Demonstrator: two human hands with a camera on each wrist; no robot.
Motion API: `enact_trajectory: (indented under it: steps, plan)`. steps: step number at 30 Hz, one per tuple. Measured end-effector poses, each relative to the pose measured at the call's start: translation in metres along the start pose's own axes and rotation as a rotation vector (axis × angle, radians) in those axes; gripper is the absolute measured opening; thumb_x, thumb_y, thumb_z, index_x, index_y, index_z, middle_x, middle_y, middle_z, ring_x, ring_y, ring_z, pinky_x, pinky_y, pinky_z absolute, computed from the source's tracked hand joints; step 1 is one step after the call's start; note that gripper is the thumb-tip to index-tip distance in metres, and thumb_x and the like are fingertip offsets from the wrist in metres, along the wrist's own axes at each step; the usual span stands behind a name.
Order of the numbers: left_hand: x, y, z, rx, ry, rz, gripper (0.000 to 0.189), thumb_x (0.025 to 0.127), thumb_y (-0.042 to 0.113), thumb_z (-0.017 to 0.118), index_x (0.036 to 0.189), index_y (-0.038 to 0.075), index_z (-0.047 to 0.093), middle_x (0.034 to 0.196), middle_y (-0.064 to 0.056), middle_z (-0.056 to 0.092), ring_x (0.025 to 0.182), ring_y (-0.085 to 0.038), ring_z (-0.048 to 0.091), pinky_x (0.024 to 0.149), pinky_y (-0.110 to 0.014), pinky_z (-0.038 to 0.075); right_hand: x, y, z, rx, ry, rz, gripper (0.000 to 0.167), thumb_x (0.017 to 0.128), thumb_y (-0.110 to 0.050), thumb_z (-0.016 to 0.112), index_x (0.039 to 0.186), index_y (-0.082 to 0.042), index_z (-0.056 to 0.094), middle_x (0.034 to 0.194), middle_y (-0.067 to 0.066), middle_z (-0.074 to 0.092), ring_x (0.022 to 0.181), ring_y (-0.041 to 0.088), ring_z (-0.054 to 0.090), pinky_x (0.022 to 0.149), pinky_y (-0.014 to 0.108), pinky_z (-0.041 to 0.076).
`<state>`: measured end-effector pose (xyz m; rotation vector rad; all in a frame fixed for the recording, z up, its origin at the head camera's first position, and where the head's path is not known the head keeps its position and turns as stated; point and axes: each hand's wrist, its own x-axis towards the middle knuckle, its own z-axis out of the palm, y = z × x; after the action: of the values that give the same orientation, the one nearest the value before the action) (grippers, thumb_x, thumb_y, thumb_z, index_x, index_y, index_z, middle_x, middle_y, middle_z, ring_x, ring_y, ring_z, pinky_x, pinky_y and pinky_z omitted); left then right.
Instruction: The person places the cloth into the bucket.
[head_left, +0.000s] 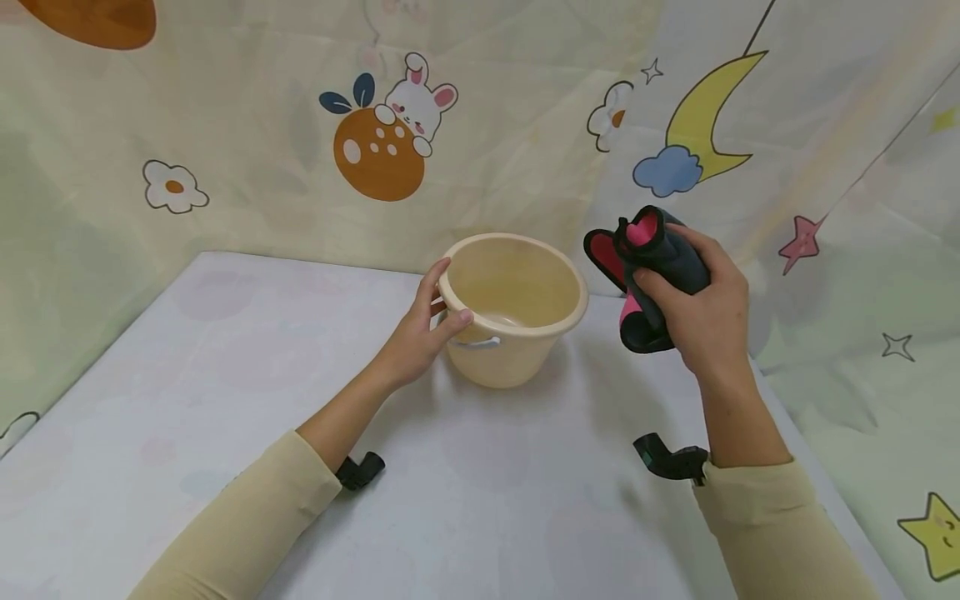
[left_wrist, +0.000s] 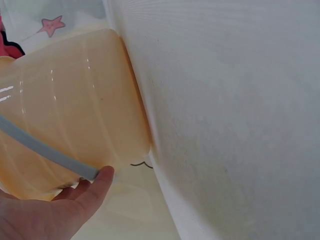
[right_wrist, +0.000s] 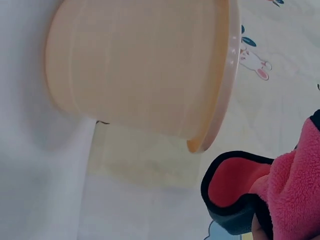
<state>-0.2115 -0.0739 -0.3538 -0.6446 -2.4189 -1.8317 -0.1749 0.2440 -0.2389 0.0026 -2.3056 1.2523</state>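
A cream plastic bucket (head_left: 495,358) stands upright on the white table (head_left: 480,500), its open top showing a bare inside. My left hand (head_left: 416,337) grips the bucket at its left side, thumb at the rim; in the left wrist view its fingers lie by the grey handle (left_wrist: 50,150). To the right of the bucket, my right hand (head_left: 708,308) holds up a bunched, rolled cloth (head_left: 678,262), dark grey outside and fuzzy pink inside with black edging. A loose fold of the cloth (right_wrist: 295,195) hangs near the bucket's rim in the right wrist view.
A printed fabric backdrop (head_left: 255,125) with a rabbit, moon and stars rises behind the table and along its sides. Small black devices (head_left: 671,460) sit on both wrists at the sleeve cuffs.
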Motion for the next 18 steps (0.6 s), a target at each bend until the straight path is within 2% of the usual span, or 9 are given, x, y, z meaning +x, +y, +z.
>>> enact_trajectory:
  steps: [7, 15, 18]
  plan:
    - [-0.001, 0.002, 0.0, -0.009, 0.004, 0.006, 0.081, 0.098, 0.041, 0.056, 0.164, 0.035, 0.008, 0.164, -0.019, 0.028, 0.146, -0.041, 0.039, 0.118, -0.059, 0.035, 0.0, -0.013, 0.005, 0.074, -0.032, -0.072, 0.053, 0.09, -0.025, 0.076, 0.141, -0.031, 0.062, 0.139, 0.001, 0.061, 0.122, 0.016, 0.049, 0.084, 0.033, 0.049]
    - [-0.001, 0.001, 0.0, -0.013, 0.006, -0.003, 0.081, 0.098, 0.041, 0.057, 0.164, 0.037, 0.009, 0.164, -0.017, 0.029, 0.146, -0.04, 0.039, 0.118, -0.057, 0.035, -0.002, -0.022, 0.015, 0.105, -0.197, -0.137, 0.055, 0.09, -0.02, 0.076, 0.142, -0.025, 0.061, 0.135, 0.004, 0.061, 0.116, 0.021, 0.051, 0.08, 0.034, 0.052]
    - [-0.001, 0.001, 0.001, -0.013, 0.005, -0.007, 0.081, 0.098, 0.042, 0.057, 0.164, 0.038, 0.009, 0.164, -0.017, 0.028, 0.146, -0.04, 0.039, 0.117, -0.058, 0.036, -0.002, -0.024, 0.02, 0.11, -0.23, -0.141, 0.055, 0.09, -0.02, 0.076, 0.143, -0.025, 0.061, 0.134, 0.006, 0.061, 0.115, 0.022, 0.051, 0.079, 0.036, 0.052]
